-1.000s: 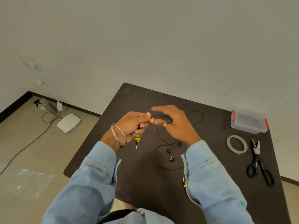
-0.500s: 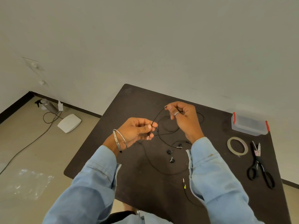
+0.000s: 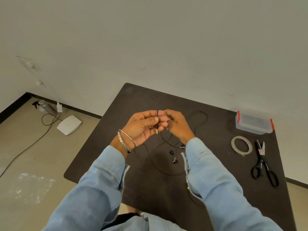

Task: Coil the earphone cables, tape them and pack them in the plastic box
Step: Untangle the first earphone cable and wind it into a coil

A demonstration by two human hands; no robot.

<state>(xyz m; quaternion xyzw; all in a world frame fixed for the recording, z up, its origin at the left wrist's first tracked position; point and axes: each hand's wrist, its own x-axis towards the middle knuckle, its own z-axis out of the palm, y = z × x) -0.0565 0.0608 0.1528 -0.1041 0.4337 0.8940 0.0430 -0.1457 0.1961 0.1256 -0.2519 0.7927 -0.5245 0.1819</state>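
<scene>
Above the middle of the dark table (image 3: 216, 117), my left hand (image 3: 141, 125) and my right hand (image 3: 175, 124) meet fingertip to fingertip. Both pinch a black earphone cable (image 3: 157, 125), whose plug end hangs down between them. The rest of the cable trails in loose loops on the table (image 3: 160, 169), with black earbuds (image 3: 172, 152) lying beside my right sleeve. A second cable with a yellow tag (image 3: 188, 187) shows under my right forearm. At the far right corner stands the clear plastic box (image 3: 254, 123) with red clips, lid on.
A roll of clear tape (image 3: 241, 145) lies right of my hands, and black scissors (image 3: 265, 165) lie beside it near the table's right edge. The floor at left holds a white device (image 3: 69, 125), a cable, a spray bottle (image 3: 45, 106) and crumpled plastic film (image 3: 31, 185).
My right hand, which had drawn the cable up and away, has come back to my left hand. Both hands now sit together higher over the table, holding the cable near its plug.
</scene>
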